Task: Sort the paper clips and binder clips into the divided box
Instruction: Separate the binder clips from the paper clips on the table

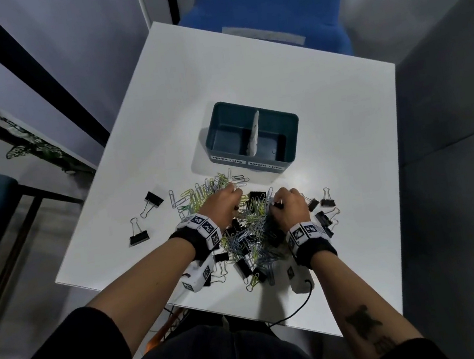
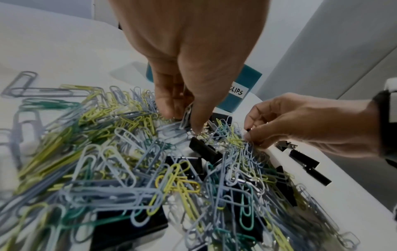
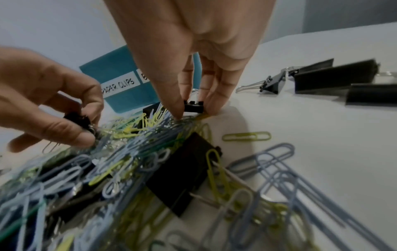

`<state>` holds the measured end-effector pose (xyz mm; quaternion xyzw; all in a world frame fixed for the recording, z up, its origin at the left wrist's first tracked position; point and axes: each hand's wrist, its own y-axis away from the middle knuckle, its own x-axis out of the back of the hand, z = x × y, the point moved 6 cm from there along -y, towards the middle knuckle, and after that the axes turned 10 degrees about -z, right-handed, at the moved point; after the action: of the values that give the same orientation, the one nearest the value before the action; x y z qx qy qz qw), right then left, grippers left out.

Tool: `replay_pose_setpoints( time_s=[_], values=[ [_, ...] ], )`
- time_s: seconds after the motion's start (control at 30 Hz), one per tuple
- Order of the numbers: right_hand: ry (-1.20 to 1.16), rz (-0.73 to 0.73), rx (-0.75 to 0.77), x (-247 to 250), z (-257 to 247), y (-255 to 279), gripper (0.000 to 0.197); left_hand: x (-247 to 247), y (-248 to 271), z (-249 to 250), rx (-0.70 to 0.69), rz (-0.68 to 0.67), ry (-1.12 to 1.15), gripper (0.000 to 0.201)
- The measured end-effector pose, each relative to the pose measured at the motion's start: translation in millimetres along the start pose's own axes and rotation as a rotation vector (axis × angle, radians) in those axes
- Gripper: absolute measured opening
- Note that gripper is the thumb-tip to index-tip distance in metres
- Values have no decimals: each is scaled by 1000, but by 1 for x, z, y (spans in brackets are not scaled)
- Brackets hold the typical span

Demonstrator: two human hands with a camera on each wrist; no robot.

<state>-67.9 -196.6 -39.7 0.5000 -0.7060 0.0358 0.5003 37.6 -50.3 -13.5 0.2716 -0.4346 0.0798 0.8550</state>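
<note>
A teal divided box (image 1: 293, 141) stands mid-table, labelled PAPER CLIPS on the left half and BINDER CLIPS on the right. In front of it lies a tangled pile (image 1: 246, 238) of coloured paper clips and black binder clips. Both hands reach into the pile's far side. My left hand (image 1: 233, 198) pinches a small black binder clip (image 3: 78, 119) among the paper clips (image 2: 120, 152). My right hand (image 3: 193, 111) pinches another small black binder clip (image 3: 193, 106) by its body, right at the pile's edge. The box front (image 2: 240, 88) shows just behind the fingers.
Two loose binder clips (image 1: 152, 201) (image 1: 139, 237) lie left of the pile, and several more (image 1: 325, 207) to the right. The white table (image 1: 292, 81) has its near edge just under my wrists. A blue chair (image 1: 267, 9) stands beyond it. A black cable (image 1: 302, 306) hangs off the front.
</note>
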Motion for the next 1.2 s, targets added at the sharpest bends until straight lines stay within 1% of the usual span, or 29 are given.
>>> replay_pose_setpoints(
  time_s=[0.13, 0.2, 0.27, 0.33, 0.4, 0.5, 0.6, 0.67, 0.73, 0.8, 0.87, 0.93, 1.03, 1.1, 1.2],
  values=[
    [-132, 14, 23, 7, 5, 4, 14, 14, 11, -6, 29, 105, 65, 31],
    [-235, 31, 56, 14, 11, 10, 14, 19, 14, -14, 89, 149, 81, 28],
    [-296, 59, 98, 25, 16, 18, 13, 23, 17, -22, 147, 173, 163, 24],
    [-287, 90, 109, 36, 22, 24, 15, 27, 20, -27, 175, 165, 378, 19],
    [-233, 128, 83, 48, 33, 25, 18, 29, 24, -32, 192, 139, 599, 16],
    [-85, 186, 45, 63, 56, 24, 20, 32, 31, -40, 207, 108, 719, 17],
    [5, 192, -84, 72, 79, 21, 20, 39, 41, -54, 233, 128, 700, 20],
    [16, 172, -150, 73, 90, 20, 20, 48, 51, -69, 299, 198, 616, 18],
    [20, 141, -184, 70, 98, 19, 19, 57, 67, -94, 417, 301, 526, 14],
    [21, 110, -190, 67, 102, 18, 19, 62, 86, -122, 579, 382, 455, 12],
    [8, 115, -180, 67, 103, 19, 18, 60, 102, -151, 719, 410, 402, 15],
    [15, 158, -149, 70, 100, 21, 13, 54, 112, -176, 797, 387, 398, 22],
    [64, 255, -67, 74, 89, 30, 11, 42, 117, -205, 808, 344, 431, 21],
    [59, 284, 5, 72, 78, 40, 13, 38, 117, -213, 804, 314, 443, 20],
    [60, 206, 96, 54, 57, 54, 16, 41, 116, -210, 775, 309, 357, 24]
  ],
)
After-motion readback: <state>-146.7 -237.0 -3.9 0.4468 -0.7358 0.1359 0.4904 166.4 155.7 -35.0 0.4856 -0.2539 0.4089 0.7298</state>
